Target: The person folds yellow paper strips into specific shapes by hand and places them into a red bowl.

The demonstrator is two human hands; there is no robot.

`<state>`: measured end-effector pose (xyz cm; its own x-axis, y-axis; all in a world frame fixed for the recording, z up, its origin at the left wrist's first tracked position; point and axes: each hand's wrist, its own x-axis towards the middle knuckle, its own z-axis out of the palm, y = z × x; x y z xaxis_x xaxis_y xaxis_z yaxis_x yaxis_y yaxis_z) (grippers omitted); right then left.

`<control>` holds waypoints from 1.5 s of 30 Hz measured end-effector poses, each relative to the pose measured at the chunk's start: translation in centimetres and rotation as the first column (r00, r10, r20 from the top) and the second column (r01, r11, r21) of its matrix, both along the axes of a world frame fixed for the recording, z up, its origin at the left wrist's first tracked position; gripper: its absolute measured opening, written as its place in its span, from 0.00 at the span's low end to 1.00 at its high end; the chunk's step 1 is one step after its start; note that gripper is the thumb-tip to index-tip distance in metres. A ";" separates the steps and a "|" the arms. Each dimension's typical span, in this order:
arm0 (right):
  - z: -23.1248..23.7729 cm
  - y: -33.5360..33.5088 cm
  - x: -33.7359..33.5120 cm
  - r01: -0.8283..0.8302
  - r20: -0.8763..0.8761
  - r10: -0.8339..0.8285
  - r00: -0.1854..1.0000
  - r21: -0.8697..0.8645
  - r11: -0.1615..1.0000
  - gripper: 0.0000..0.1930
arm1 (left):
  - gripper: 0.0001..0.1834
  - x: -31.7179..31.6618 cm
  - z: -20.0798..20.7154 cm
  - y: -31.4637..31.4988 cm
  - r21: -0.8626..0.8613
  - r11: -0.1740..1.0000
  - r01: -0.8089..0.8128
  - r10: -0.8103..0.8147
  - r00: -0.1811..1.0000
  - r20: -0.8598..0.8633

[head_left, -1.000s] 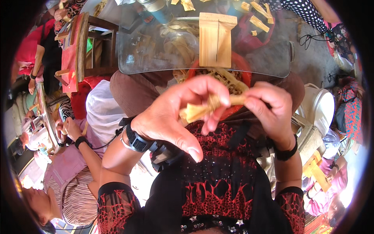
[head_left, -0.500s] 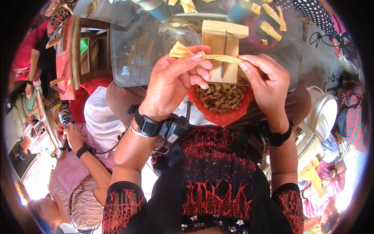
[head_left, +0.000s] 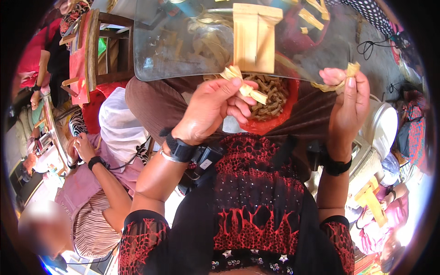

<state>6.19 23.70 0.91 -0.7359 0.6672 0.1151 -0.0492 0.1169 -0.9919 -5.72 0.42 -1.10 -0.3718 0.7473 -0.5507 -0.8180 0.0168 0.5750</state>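
My left hand [head_left: 213,106] pinches a short, knotted piece of pale yellow dried strip [head_left: 250,93] between thumb and fingers. Its other fingers curl loosely below, over the left rim of a red-lined bowl [head_left: 293,103] that holds many small brownish knotted pieces [head_left: 274,94]. Held out to the right, apart from the left, my right hand [head_left: 349,103] grips another length of yellow strip [head_left: 331,87]; one end sticks up past the thumb. Just beyond the bowl, a wooden block [head_left: 254,41] with a dark slit or thin blade down its middle rests at the glass table's edge.
The glass table [head_left: 178,59] carries more yellow strips [head_left: 310,19] at the far right and a blue cup [head_left: 187,8] at the far left. A wooden chair [head_left: 91,55] stands left. Another person [head_left: 105,183] works close at my left. A white bucket [head_left: 385,126] sits right.
The single twisted strip between my hands is now in two pieces. My right hand has moved away to the right with one; my left has come down nearer the bowl with the knotted one.
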 end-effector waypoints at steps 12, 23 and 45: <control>6.4 -7.1 8.5 -0.637 -0.063 0.639 0.767 0.054 0.769 0.04 | 0.09 7.0 7.6 2.8 -0.067 0.980 0.186 -0.195 0.864 -0.465; 8.4 -8.6 6.8 -0.473 0.050 0.500 0.865 -0.255 0.844 0.08 | 0.15 9.1 16.7 -0.6 -0.250 0.966 -0.062 -0.247 -0.506 -0.826; 4.6 -5.6 5.2 -0.556 0.009 0.556 0.831 -0.016 0.831 0.12 | 0.07 6.3 8.0 -2.6 0.048 0.994 -0.099 0.101 0.654 -0.750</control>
<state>11.36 18.08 5.47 -0.9844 0.1462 0.0979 -0.0897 0.0619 -0.9940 0.59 -2.16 6.89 -0.7302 0.6815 -0.0494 -0.1057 -0.0413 0.9935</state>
